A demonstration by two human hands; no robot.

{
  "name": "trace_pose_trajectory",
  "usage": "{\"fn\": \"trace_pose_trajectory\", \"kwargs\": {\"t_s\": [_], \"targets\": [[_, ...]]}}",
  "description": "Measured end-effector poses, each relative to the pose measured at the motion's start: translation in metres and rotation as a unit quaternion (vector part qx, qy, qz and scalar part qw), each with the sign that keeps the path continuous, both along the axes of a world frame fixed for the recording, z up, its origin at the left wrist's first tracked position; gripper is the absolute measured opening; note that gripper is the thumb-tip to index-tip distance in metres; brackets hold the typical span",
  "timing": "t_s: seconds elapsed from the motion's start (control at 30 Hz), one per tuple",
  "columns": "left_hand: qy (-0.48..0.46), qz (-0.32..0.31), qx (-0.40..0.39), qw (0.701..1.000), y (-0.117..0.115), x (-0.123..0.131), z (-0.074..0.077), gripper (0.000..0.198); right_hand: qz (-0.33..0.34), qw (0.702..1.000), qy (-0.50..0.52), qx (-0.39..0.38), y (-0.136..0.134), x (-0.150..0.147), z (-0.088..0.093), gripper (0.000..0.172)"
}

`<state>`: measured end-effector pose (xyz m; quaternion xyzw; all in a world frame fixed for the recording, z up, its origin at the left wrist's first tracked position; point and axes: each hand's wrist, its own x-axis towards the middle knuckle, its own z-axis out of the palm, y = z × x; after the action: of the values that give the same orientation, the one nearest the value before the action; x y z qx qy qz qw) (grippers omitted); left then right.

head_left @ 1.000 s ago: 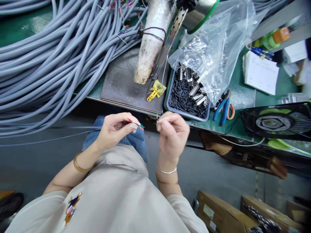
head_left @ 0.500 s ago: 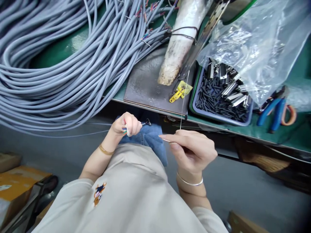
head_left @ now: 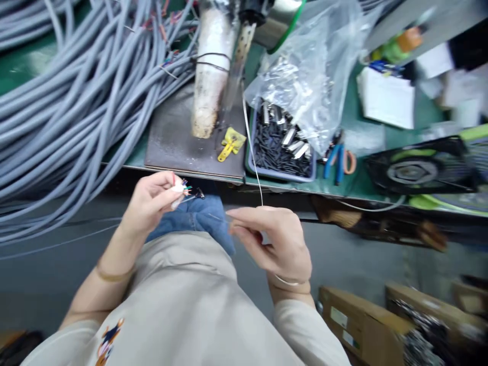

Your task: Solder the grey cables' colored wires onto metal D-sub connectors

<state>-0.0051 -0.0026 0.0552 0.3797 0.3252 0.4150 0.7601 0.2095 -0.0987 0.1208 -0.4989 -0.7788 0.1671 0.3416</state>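
My left hand (head_left: 152, 198) is closed on the stripped end of a cable, its fine coloured wires (head_left: 184, 187) fanning out past my fingertips, below the bench edge over my lap. My right hand (head_left: 272, 239) pinches a thin silvery wire (head_left: 251, 147) that runs up over the bench edge toward the stand at the back. The two hands are a short gap apart. A blue tray (head_left: 282, 175) of small black pieces and metal connectors sits on the bench just above my right hand.
A big heap of grey cables (head_left: 64, 101) covers the left of the green bench. A dark metal plate (head_left: 179, 142) holds a white-wrapped cylinder (head_left: 209, 76) and a yellow clip (head_left: 229, 145). Clear plastic bag (head_left: 305, 66), blue-handled pliers (head_left: 335, 160), a fan (head_left: 415, 170); cardboard boxes (head_left: 362, 325) on the floor.
My hands have drifted slightly apart and lower. The right hand still pulls the thin wire down from the bench; the left hand keeps the coloured wire ends. The view swung right.
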Motion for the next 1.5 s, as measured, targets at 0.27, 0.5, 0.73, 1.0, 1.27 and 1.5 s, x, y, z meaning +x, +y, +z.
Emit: {"fn": "trace_pose_trajectory", "kwargs": {"t_s": [0.27,0.5,0.73,1.0,1.27,1.5], "targets": [[0.154,-0.019,0.314,0.937,-0.015,0.016,0.064,0.012,-0.312,0.898,-0.312,-0.007,0.031,0.090,0.002,0.013],[0.056,0.066,0.048,0.995,-0.005,0.040,0.037,0.016,-0.259,0.916,-0.306,-0.035,0.071,0.129,-0.022,0.011],[0.037,0.106,-0.061,0.992,-0.001,0.032,0.019,0.016,-0.203,0.894,-0.398,-0.041,0.087,0.135,-0.022,0.015],[0.034,0.092,-0.088,0.991,-0.001,0.031,0.019,0.016,-0.217,0.923,-0.318,0.035,0.093,0.151,-0.027,0.016],[0.066,0.083,-0.084,0.991,-0.004,0.035,0.027,0.019,-0.244,0.965,0.092,-0.033,0.099,0.143,-0.022,0.019],[0.061,0.057,-0.081,0.993,-0.009,0.033,0.023,0.018,-0.213,0.947,0.234,-0.052,0.104,0.151,-0.018,0.022]]}}
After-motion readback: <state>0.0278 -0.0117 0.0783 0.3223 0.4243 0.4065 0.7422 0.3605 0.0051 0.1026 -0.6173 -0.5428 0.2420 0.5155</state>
